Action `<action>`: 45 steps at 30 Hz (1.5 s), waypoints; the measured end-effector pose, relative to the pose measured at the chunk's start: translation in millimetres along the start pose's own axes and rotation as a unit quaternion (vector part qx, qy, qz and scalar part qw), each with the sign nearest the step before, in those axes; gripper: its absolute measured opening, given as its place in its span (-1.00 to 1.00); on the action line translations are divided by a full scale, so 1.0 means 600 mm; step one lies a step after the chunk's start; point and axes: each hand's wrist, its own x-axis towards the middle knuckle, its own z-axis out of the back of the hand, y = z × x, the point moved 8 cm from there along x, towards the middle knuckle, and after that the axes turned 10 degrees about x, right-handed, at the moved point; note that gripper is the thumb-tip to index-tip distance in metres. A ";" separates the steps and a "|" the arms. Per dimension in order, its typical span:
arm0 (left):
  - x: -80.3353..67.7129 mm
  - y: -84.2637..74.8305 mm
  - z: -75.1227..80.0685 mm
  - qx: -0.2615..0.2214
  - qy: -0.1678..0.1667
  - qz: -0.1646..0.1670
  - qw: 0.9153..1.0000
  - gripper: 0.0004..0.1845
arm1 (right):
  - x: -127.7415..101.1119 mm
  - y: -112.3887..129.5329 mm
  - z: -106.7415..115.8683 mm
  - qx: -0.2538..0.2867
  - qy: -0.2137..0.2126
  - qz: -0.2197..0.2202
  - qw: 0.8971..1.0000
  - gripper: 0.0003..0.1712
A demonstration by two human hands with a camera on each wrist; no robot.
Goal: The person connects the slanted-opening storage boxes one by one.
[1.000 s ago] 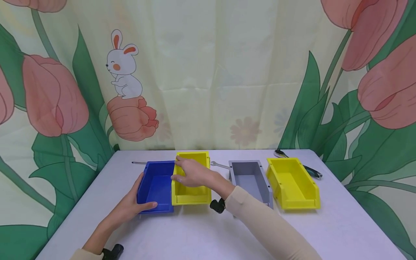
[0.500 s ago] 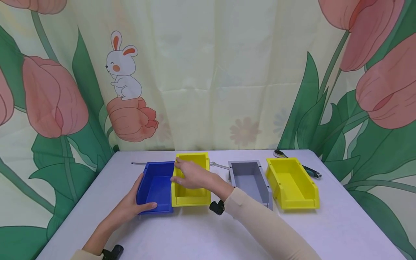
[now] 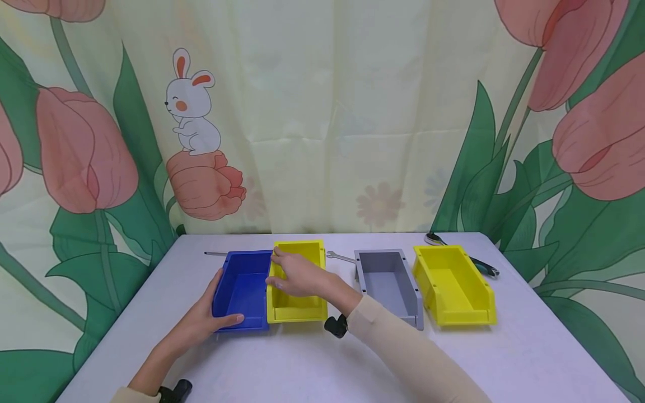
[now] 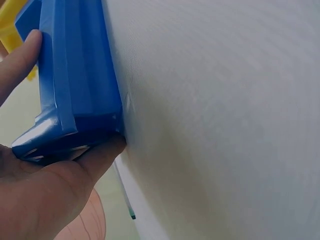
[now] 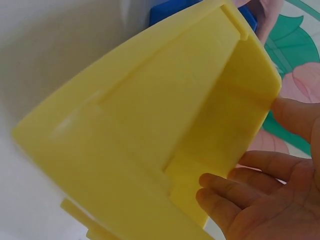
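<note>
My left hand (image 3: 200, 314) grips the blue bin (image 3: 244, 291) by its left side; its thumb lies over the front part in the head view. In the left wrist view, fingers reach under the end of the blue bin (image 4: 85, 65), close to the tabletop. Just right of it is a yellow bin (image 3: 298, 314), side by side with the blue one. Its left wall is held by my right hand (image 3: 301, 273), which crosses over the bin. The right wrist view shows the yellow bin (image 5: 120, 125) tilted in the picture, with fingers and thumb at its wall.
A grey bin (image 3: 388, 280) and another yellow bin (image 3: 456, 285) stand to the right on the white table (image 3: 302, 364). A wrench (image 3: 340, 256) lies behind the gap. A dark-handled tool (image 3: 485, 266) lies behind the right yellow bin, a thin rod (image 3: 215, 253) at back left.
My right hand and the yellow bin have shifted slightly down in the head view, toward me. The left hand and the blue bin have stayed in place.
</note>
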 end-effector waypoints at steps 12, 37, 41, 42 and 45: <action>0.001 0.001 0.000 0.008 -0.003 0.005 1.000 0.45 | -0.002 0.002 -0.001 -0.010 -0.003 0.010 1.000 -0.22; -0.003 -0.001 0.000 -0.001 0.001 -0.001 1.000 0.43 | 0.002 -0.012 -0.022 -0.020 0.013 0.002 1.000 -0.23; -0.002 -0.001 0.000 0.001 -0.001 -0.002 1.000 0.43 | 0.002 -0.018 -0.029 -0.018 0.011 0.002 1.000 -0.22; -0.001 -0.001 0.000 0.002 -0.001 -0.001 1.000 0.43 | 0.002 -0.019 -0.031 -0.016 0.011 0.002 1.000 -0.22; 0.001 0.000 -0.001 0.006 -0.002 0.002 1.000 0.43 | 0.002 -0.023 -0.036 -0.010 0.010 0.001 1.000 -0.22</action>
